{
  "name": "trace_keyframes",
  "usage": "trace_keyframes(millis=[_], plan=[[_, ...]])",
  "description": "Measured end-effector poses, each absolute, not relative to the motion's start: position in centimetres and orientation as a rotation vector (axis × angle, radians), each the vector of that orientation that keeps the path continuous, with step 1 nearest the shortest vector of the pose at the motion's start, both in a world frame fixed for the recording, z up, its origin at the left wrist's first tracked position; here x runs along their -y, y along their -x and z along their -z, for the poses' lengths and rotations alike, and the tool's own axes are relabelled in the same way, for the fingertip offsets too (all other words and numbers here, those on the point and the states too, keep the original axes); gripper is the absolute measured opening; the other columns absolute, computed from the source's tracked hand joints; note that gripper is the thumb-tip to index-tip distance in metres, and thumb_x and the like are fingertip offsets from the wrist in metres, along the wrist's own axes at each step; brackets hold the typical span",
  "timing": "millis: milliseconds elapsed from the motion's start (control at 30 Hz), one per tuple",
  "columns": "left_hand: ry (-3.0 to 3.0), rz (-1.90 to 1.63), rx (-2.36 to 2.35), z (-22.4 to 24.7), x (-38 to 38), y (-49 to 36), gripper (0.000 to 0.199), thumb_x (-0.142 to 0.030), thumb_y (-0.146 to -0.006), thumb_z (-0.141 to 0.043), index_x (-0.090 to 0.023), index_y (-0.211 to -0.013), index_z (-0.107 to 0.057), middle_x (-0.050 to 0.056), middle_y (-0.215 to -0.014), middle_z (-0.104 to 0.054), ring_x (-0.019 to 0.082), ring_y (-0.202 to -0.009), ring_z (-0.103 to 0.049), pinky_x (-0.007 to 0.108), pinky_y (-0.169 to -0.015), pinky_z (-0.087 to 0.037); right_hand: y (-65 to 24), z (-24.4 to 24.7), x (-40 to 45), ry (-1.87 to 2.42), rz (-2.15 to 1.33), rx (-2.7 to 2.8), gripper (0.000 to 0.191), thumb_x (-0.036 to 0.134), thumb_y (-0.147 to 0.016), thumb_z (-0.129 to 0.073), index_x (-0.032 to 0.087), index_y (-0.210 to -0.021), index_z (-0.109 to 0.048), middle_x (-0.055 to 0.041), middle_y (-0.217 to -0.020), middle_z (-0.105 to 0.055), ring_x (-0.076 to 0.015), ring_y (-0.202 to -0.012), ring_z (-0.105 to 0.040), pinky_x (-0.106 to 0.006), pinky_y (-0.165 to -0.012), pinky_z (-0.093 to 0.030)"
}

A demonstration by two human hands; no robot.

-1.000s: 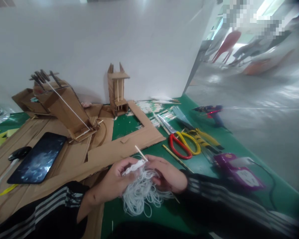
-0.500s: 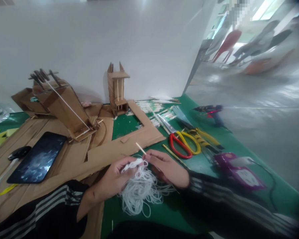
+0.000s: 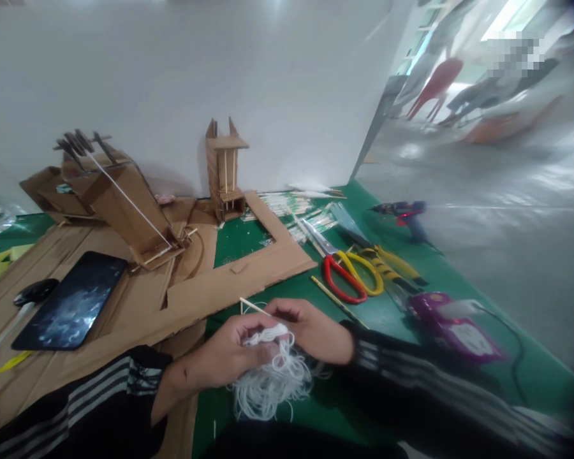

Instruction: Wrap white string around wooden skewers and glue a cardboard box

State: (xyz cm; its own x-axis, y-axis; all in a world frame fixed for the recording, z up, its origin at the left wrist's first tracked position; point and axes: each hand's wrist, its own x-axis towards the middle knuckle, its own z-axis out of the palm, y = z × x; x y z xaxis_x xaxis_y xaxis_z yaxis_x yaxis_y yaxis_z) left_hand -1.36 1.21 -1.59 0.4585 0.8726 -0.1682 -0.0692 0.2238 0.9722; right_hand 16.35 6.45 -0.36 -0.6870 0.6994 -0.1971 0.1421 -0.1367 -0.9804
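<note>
My left hand (image 3: 242, 350) is closed around the top of a tangled bundle of white string (image 3: 272, 389), whose loops hang down over the green table. My right hand (image 3: 313, 328) pinches a thin wooden stick (image 3: 254, 306), its pale end pointing up and left past the left hand's fingers. Both hands are close together, touching at the string. A strand runs near the stick's tip; whether it is looped on the stick I cannot tell. Part of the right fingers is hidden behind the string and the left hand.
Beyond the hands lie a cardboard strip (image 3: 234, 274), scissors (image 3: 347, 274), yellow-black pliers (image 3: 387, 268) and a pencil (image 3: 337, 299). A glue gun (image 3: 404, 213) and purple box (image 3: 454, 325) are right. Cardboard models (image 3: 129, 204) and a phone (image 3: 71, 303) stand left.
The right hand has moved left and slightly down with the stick, which now lies flatter and points more to the left. The left hand has shifted a little right and lower with the string.
</note>
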Motion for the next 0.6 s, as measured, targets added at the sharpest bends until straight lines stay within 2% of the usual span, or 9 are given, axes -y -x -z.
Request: trace_keyframes(millis=[233, 367, 500, 600], plan=[[-1.278, -0.779, -0.988, 1.97, -1.27, 1.29, 0.027, -0.034, -0.080, -0.067, -0.015, -0.100, -0.066, 0.006, -0.095, -0.065, 0.018, -0.083, -0.060, 0.026, -0.073, -0.047, -16.13, 0.42, -6.69, 0.915, -1.949, 1.688, 0.021, 0.031, -0.075, -0.071, 0.013, -0.085, -0.067, -0.0027, -0.083, -0.068, -0.0153, -0.077, -0.060, -0.029, -0.075, -0.047], [-1.215, -0.809, -1.017, 1.99, -1.03, 1.21, 0.027, -0.033, -0.078, -0.070, -0.017, -0.098, -0.061, 0.003, -0.086, -0.063, 0.015, -0.076, -0.059, 0.024, -0.067, -0.046, -16.02, 0.42, -6.61, 0.919, -2.048, 1.581, 0.028, 0.037, -0.074, -0.072, 0.013, -0.086, -0.066, -0.0026, -0.084, -0.068, -0.0144, -0.075, -0.060, -0.029, -0.073, -0.047], [-1.128, -0.817, -1.021, 1.74, -0.67, 1.12, 0.027, -0.032, -0.080, -0.068, -0.021, -0.098, -0.052, -0.002, -0.077, -0.059, 0.008, -0.058, -0.052, 0.018, -0.055, -0.042, -15.97, 0.67, -6.41, 0.964, -2.148, 1.370, 0.031, 0.040, -0.071, -0.075, 0.013, -0.082, -0.063, 0.0002, -0.076, -0.065, -0.0087, -0.061, -0.056, -0.022, -0.059, -0.044], [-1.080, -0.824, -1.037, 1.64, -0.57, 1.09, 0.028, -0.034, -0.082, -0.065, -0.023, -0.101, -0.046, -0.004, -0.078, -0.058, 0.004, -0.046, -0.042, 0.016, -0.045, -0.036, -16.07, 0.90, -6.31, 1.056, -2.185, 1.253, 0.036, 0.046, -0.072, -0.073, 0.015, -0.084, -0.060, 0.0065, -0.056, -0.056, -0.0027, -0.038, -0.040, -0.016, -0.037, -0.030]])
